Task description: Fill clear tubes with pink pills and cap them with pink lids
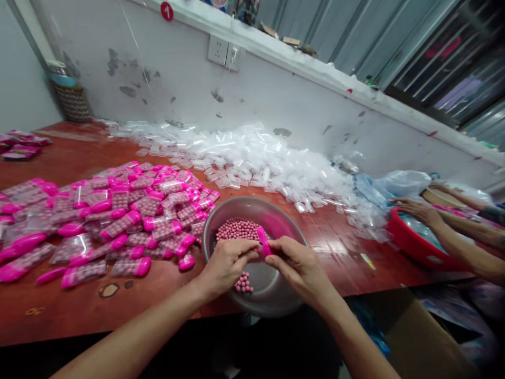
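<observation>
A grey metal bowl [272, 308] stands at the table's front edge with small pink balls [239, 230] inside. Above the bowl my right hand [298, 263] pinches a bright pink cap [263, 241] between thumb and fingers. My left hand [231, 263] meets it from the left, its fingers closed; what they hold is mostly hidden, perhaps the edge of a clear piece under the cap. To the left of the bowl lies a wide pile of clear packs filled with pink balls and fitted with pink caps [122, 223].
Many clear empty packs [252, 158] are heaped along the wall. At the right, another person's hands [422, 213] reach over a red basin [418, 247]. Dark pink packets [21, 151] lie far left, near a woven-covered jar [71, 100].
</observation>
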A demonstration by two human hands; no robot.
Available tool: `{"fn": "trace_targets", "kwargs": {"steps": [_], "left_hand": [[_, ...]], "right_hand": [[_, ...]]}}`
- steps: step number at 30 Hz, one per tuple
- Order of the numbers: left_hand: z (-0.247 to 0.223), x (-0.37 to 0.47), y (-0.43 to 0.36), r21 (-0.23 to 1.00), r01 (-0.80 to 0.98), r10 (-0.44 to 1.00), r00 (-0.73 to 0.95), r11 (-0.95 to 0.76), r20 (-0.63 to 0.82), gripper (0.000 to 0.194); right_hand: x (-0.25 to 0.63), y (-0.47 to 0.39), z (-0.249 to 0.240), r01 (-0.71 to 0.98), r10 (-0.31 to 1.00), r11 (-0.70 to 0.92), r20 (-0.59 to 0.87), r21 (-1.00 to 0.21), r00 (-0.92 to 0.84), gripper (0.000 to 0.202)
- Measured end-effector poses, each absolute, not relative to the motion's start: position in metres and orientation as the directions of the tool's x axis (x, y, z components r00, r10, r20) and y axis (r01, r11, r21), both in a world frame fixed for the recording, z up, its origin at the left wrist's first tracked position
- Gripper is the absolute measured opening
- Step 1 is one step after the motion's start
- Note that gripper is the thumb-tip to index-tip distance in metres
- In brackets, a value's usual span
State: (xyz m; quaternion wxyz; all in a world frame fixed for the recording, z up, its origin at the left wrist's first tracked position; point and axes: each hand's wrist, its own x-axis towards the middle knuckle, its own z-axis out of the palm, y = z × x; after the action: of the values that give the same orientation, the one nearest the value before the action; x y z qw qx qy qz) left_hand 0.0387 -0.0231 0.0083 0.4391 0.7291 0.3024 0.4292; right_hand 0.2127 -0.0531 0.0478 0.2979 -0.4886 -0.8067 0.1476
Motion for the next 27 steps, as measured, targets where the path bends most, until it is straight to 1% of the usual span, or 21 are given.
{"fn": "trace_targets", "kwargs": {"steps": [4,6,8,9,11,12,13,14,15,17,19,21,22,24,26,27], "left_hand": [[-0.001,0.04,-0.023,0.784,0.155,0.74,0.478,-0.602,0.473,0.021],[-0.002,0.04,-0.022,0.733,0.194,0.708,0.501,-0.652,0.498,0.022],[0.001,0.041,-0.021,0.74,0.204,0.711,0.52,-0.641,0.473,0.021],[0.002,0.042,-0.02,0.761,0.197,0.718,0.536,-0.618,0.444,0.021],[0.006,0.043,-0.02,0.819,0.157,0.726,0.575,-0.552,0.379,0.02],[0.008,0.044,-0.02,0.85,0.129,0.726,0.595,-0.51,0.345,0.019],[0.009,0.044,-0.02,0.881,0.098,0.727,0.61,-0.462,0.314,0.019],[0.009,0.044,-0.019,0.912,0.064,0.736,0.615,-0.405,0.283,0.019],[0.009,0.044,-0.019,0.939,0.028,0.75,0.611,-0.342,0.255,0.018],[0.007,0.043,-0.016,0.978,-0.054,0.785,0.588,-0.2,0.193,0.017],[0.007,0.042,-0.013,0.988,-0.148,0.825,0.552,-0.051,0.125,0.017],[0.006,0.042,-0.01,0.971,-0.227,0.853,0.518,0.073,0.058,0.018],[0.007,0.042,-0.009,0.958,-0.26,0.865,0.501,0.121,0.027,0.019],[0.008,0.043,-0.008,0.933,-0.307,0.878,0.478,0.188,-0.02,0.021],[0.008,0.046,-0.007,0.908,-0.344,0.885,0.461,0.239,-0.059,0.022],[0.008,0.047,-0.007,0.899,-0.36,0.89,0.452,0.25,-0.066,0.022]], "right_hand": [[0.214,-0.055,0.044,0.704,0.855,0.519,0.323,-0.485,-0.407,0.006],[0.217,-0.052,0.043,0.703,0.85,0.528,0.293,-0.477,-0.439,0.006],[0.221,-0.049,0.045,0.697,0.846,0.531,0.255,-0.482,-0.468,0.011],[0.222,-0.048,0.048,0.701,0.841,0.538,0.244,-0.468,-0.483,0.019],[0.222,-0.045,0.058,0.716,0.809,0.586,0.233,-0.379,-0.539,0.046],[0.221,-0.044,0.065,0.715,0.779,0.627,0.225,-0.308,-0.585,0.058],[0.219,-0.044,0.072,0.703,0.741,0.672,0.209,-0.233,-0.639,0.065],[0.217,-0.043,0.078,0.683,0.702,0.712,0.184,-0.165,-0.688,0.067],[0.216,-0.042,0.084,0.666,0.675,0.737,0.161,-0.111,-0.72,0.064],[0.215,-0.041,0.089,0.688,0.683,0.724,0.177,-0.04,-0.708,0.053],[0.216,-0.04,0.086,0.761,0.739,0.649,0.258,-0.024,-0.622,0.043],[0.217,-0.041,0.073,0.808,0.775,0.586,0.329,-0.057,-0.539,0.044],[0.216,-0.043,0.065,0.819,0.784,0.568,0.351,-0.075,-0.512,0.048],[0.212,-0.045,0.048,0.842,0.797,0.533,0.385,-0.082,-0.466,0.063],[0.206,-0.047,0.033,0.879,0.806,0.474,0.426,-0.051,-0.41,0.078],[0.202,-0.047,0.027,0.897,0.807,0.442,0.451,-0.031,-0.382,0.081]]}}
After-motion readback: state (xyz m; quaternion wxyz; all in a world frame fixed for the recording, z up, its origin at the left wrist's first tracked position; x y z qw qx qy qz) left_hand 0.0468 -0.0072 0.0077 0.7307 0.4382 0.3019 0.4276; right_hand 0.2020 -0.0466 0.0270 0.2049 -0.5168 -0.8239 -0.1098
